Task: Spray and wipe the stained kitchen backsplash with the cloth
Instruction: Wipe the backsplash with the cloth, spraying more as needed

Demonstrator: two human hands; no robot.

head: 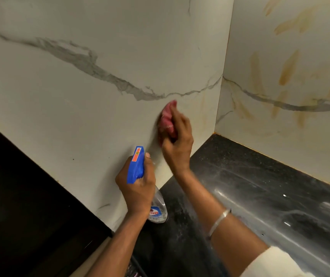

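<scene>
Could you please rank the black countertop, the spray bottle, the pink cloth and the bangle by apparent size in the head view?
1. black countertop
2. spray bottle
3. pink cloth, partly hidden by the right hand
4. bangle

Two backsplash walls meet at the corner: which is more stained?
The right wall: orange-brown streaks cover it. The left wall, where the right hand holds the pink cloth, shows only faint marks.

The right hand (177, 142) and the pink cloth (168, 114) are blurred, and the fingers cover much of the cloth. The left hand (138, 188) hides the neck of the spray bottle (137, 166), and the label seems too small to read.
</scene>
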